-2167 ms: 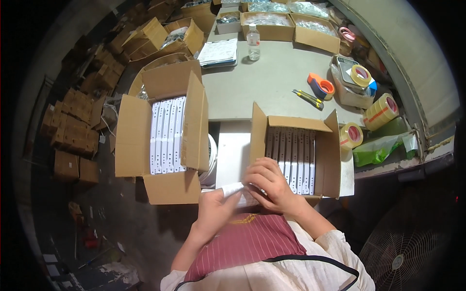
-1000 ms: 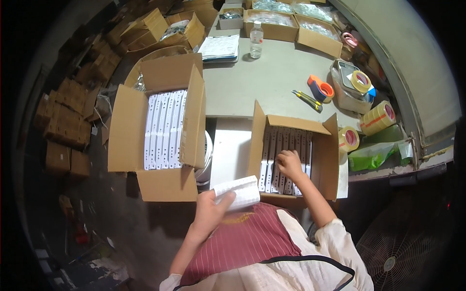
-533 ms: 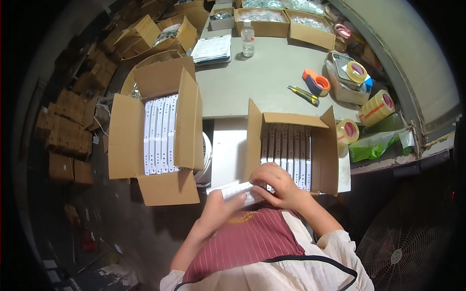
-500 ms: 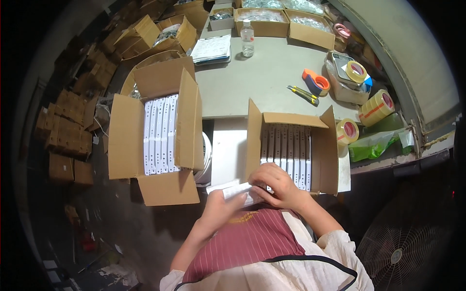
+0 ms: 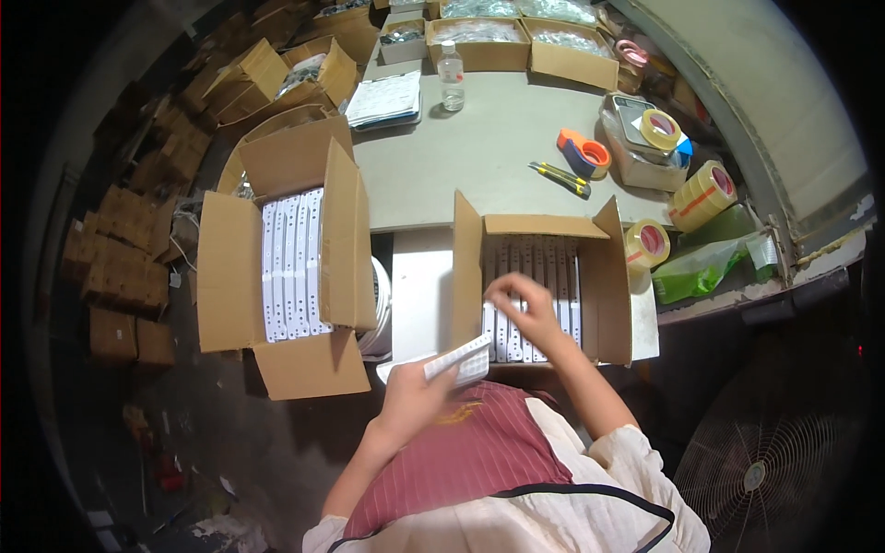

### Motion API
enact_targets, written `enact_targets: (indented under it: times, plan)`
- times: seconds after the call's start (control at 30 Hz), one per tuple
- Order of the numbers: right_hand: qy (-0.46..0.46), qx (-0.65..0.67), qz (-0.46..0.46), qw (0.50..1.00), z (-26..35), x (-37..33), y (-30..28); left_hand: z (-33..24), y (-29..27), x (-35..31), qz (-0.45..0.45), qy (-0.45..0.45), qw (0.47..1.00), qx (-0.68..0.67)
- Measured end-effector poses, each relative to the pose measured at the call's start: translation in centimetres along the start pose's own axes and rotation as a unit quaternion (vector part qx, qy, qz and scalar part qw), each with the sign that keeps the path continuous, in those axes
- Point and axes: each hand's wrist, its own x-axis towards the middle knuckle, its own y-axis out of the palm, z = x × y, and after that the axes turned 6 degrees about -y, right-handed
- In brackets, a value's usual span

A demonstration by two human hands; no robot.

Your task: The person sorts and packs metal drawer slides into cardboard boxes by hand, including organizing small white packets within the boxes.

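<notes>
My left hand point(image 5: 417, 398) grips a folded white sheet with small marks in rows point(image 5: 472, 358), perhaps a sheet of labels, in front of my body. Its fingers are wrapped round the sheet's near side. Over the near left part of the right cardboard box point(image 5: 608, 304) is my right hand point(image 5: 527, 311), with fingers bent and drawn together; whatever they pinch is too small to make out. Inside that box several white strips with dark holes point(image 5: 564, 267) stand in a row, partly hidden by my hand and forearm.
Left of me, another open carton point(image 5: 228, 276) holds similar white perforated strips point(image 5: 293, 267). On the table point(image 5: 498, 138) lie cutter knives point(image 5: 560, 180), a tape dispenser point(image 5: 583, 152), papers point(image 5: 385, 98) and a bottle point(image 5: 451, 78). Tape rolls point(image 5: 647, 243) stand right; a fan point(image 5: 754, 476) is at lower right.
My right hand has left the white sheet and moved up and forward over the right box. My left hand still holds the sheet, now tilted up. The whole view has shifted slightly.
</notes>
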Motion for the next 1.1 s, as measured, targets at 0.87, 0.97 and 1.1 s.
enact_targets:
  times: [0.87,0.97,1.1]
  plan:
    - [-0.121,-0.05,0.072,0.989,4.5,-0.6,-1.3,1.8,0.3,0.3,0.046,-0.035,0.972,-0.229]
    - [-0.16,-0.06,0.118,0.978,6.6,0.1,-1.1,0.8,0.4,0.7,0.076,-0.058,0.964,-0.249]
    - [-0.159,-0.104,0.163,0.968,6.0,-0.4,-1.4,1.1,0.7,1.1,0.076,-0.047,0.966,-0.243]
